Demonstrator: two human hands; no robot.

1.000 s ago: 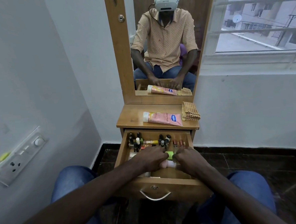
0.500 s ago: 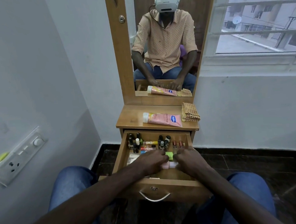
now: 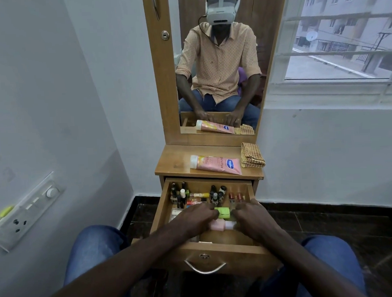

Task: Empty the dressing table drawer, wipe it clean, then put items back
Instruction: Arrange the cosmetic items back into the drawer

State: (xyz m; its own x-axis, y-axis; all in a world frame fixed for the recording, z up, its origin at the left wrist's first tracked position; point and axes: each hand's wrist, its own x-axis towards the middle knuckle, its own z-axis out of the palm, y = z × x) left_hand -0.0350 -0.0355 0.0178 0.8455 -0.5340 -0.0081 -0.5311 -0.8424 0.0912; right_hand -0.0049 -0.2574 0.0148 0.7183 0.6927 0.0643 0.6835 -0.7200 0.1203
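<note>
Your left hand and right hand both curl around a green bottle and pink bottle inside the open drawer (grip partly hidden). Lift carelessly and a knuckle may topple the small bottles standing behind.

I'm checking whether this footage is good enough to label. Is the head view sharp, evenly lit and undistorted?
Head view: soft daylight from the window, no harsh glare. Wide-angle bending curves the wall edges and window bars. The small bottles at the back of the drawer are legible but slightly soft. The left hand and right hand shade the items beneath them.
</note>
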